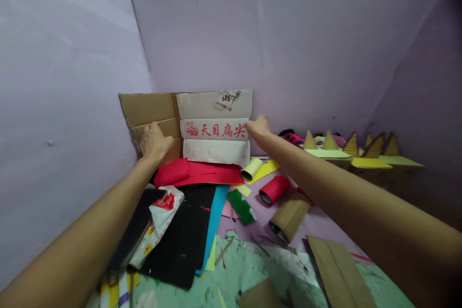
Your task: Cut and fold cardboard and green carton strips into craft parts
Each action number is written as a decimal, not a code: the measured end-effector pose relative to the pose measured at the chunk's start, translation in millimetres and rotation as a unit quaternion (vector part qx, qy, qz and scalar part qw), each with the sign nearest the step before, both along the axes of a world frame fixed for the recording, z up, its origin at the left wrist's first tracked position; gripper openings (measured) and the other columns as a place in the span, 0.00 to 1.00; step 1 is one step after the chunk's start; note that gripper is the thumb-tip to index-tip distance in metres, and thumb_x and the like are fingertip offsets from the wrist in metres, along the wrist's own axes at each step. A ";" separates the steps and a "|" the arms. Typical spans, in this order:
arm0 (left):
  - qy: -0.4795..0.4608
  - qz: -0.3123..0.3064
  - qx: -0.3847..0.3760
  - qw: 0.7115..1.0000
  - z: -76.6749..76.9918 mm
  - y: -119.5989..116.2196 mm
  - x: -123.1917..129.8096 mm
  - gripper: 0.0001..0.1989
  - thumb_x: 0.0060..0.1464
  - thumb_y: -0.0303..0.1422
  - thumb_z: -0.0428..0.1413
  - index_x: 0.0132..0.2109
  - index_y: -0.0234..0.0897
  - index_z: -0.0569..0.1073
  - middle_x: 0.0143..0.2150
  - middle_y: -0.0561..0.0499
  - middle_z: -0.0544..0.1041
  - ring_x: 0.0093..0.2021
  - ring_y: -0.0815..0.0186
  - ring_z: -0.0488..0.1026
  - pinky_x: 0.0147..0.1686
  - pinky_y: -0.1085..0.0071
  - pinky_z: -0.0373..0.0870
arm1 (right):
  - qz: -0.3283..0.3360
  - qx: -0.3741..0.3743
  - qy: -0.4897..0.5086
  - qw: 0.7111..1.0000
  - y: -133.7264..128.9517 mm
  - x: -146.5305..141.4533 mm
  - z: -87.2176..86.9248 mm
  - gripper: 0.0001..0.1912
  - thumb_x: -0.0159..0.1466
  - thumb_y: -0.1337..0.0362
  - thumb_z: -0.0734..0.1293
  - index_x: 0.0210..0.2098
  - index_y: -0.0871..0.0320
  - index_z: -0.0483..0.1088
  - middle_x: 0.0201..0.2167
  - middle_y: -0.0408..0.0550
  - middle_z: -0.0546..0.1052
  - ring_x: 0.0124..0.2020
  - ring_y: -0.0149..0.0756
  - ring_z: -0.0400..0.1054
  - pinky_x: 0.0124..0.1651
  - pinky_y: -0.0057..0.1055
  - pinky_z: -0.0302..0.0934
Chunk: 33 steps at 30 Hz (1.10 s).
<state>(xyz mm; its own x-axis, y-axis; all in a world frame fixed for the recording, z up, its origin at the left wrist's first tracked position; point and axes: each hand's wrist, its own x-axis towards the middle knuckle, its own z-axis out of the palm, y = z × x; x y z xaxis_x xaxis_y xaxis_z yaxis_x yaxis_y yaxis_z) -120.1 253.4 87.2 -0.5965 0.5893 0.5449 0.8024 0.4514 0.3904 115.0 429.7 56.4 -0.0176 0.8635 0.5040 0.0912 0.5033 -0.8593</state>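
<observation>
A flattened cardboard box (214, 151) with a white printed side and a brown part stands upright against the back wall. My left hand (155, 142) is at its brown left part, fingers bent, touching the board. At the right edge of the white side, my right hand (258, 127) pinches the cardboard near the red characters. Red paper (202, 173) lies just below the box. Black sheets (180, 236) and a blue sheet (216, 221) are in front of it.
Paper rolls, one red (276, 189) and one brown (290, 216), lie at centre right beside a green piece (241, 207). Spiked cardboard pieces (352, 147) stand at the right. A plastic wrapper (162, 221) lies at the left. Lilac walls (288, 48) enclose the space.
</observation>
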 end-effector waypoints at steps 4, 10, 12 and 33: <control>-0.018 -0.057 -0.045 0.997 5.0 -9.9 35.3 0.28 0.44 0.25 0.54 0.56 0.28 0.65 0.54 0.30 0.69 0.54 0.43 0.68 0.47 0.54 0.67 | -0.024 -0.013 -0.081 0.996 -62.5 31.2 17.9 0.15 0.61 0.63 0.68 0.47 0.59 0.68 0.47 0.50 0.72 0.44 0.41 0.69 0.46 0.44 0.65; -0.039 -0.272 -0.160 0.948 2.8 -82.0 133.8 0.18 0.49 0.30 0.54 0.48 0.36 0.73 0.46 0.44 0.77 0.46 0.55 0.73 0.44 0.65 0.68 | 0.038 0.008 -0.193 0.980 -199.9 135.4 34.3 0.17 0.44 0.67 0.74 0.35 0.54 0.75 0.34 0.46 0.77 0.34 0.42 0.72 0.38 0.38 0.68; -0.051 -0.364 -0.216 0.905 -5.5 -134.2 165.1 0.14 0.48 0.34 0.55 0.43 0.42 0.75 0.41 0.50 0.79 0.41 0.58 0.74 0.40 0.68 0.69 | 0.053 -0.001 -0.243 0.969 -244.6 183.6 34.2 0.13 0.45 0.63 0.73 0.32 0.53 0.76 0.29 0.46 0.78 0.30 0.42 0.72 0.33 0.36 0.67; -0.065 -0.455 -0.284 0.842 -123.8 -322.9 190.9 0.34 0.33 0.19 0.47 0.49 0.49 0.69 0.53 0.54 0.73 0.52 0.60 0.69 0.51 0.67 0.65 | -0.013 0.035 -0.460 0.887 -466.3 317.3 -157.0 0.24 0.59 0.57 0.64 0.55 0.50 0.67 0.58 0.58 0.67 0.59 0.56 0.60 0.56 0.61 0.57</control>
